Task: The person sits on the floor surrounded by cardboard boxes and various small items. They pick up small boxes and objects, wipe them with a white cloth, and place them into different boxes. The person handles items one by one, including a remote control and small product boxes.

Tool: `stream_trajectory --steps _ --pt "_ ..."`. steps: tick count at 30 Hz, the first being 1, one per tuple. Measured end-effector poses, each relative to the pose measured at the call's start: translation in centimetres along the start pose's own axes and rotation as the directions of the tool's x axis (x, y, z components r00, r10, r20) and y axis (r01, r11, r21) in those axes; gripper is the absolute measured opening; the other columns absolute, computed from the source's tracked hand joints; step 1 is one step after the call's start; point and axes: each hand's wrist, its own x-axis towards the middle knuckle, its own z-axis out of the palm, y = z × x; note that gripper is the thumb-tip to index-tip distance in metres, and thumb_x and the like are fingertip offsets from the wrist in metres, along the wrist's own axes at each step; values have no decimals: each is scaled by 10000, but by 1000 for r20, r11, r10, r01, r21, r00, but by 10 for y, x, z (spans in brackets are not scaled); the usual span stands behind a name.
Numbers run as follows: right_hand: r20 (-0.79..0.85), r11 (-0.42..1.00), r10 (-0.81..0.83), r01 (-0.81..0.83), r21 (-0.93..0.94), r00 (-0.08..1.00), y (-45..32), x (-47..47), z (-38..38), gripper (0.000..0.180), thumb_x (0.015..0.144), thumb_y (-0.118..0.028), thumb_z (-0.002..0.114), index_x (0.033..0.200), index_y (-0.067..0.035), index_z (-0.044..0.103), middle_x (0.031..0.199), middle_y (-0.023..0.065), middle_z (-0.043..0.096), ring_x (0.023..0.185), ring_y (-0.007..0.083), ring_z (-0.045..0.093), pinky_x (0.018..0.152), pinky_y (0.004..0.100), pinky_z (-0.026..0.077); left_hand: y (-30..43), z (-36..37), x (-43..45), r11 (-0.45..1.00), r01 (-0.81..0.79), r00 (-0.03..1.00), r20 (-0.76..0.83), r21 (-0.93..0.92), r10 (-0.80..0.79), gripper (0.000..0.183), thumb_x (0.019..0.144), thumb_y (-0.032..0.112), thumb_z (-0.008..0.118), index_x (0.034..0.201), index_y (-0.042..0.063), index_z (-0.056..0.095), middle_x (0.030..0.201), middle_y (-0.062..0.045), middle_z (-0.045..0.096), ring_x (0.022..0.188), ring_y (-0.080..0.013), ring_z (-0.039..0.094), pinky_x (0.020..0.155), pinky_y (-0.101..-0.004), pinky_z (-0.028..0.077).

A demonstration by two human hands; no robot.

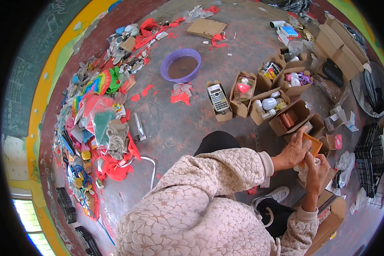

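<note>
My left hand grips a small flat orange object, perhaps a box or frame. On its lower side, the fingers of my right hand also hold it. Pale, crumpled material shows below the fingers, partly hidden. Just beyond my hands stands an open cardboard box with reddish-brown items inside. Beside it, another carton holds white bulbs and small bottles. A scientific calculator rests in the leftmost small carton.
A purple basin of murky water stands on the concrete floor. Mixed items and red scraps are heaped along the left. A large open carton lies beside my right forearm; black crates are at the right. Flattened cardboard lies farther off.
</note>
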Motion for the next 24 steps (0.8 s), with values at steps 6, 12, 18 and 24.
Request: stream_trajectory --steps 6,12,18,24 --pt "21 997 -52 51 54 998 -6 -1 1 252 763 -220 624 722 12 534 598 50 530 557 105 479 532 259 392 8 0 -4 952 187 979 130 -242 -159 608 865 446 453 1318 135 193 1223 -202 352 1140 -296 391 914 -357 361" --pt "86 938 -38 6 348 996 -14 -2 -2 178 830 -174 572 781 -7 540 685 25 542 622 77 502 562 202 397 24 -17 -5 589 547 833 458 -595 -310 486 813 583 463 1114 204 426 857 16 477 773 -65 505 639 -238 450" --pt "-289 955 -78 154 253 954 -29 -7 0 145 846 -151 558 872 -10 533 779 54 558 674 131 542 614 252 437 9 -8 -7 517 598 800 494 -612 -342 492 840 507 482 1185 170 385 963 -8 490 874 -90 516 710 -265 465" --pt "-199 914 -405 398 -75 893 -22 3 17 101 804 -73 527 865 6 524 827 139 526 764 284 537 702 330 423 35 -7 -30 405 580 791 607 -707 -75 481 906 475 363 1203 100 400 1087 -52 511 1033 -166 513 806 -301 465"
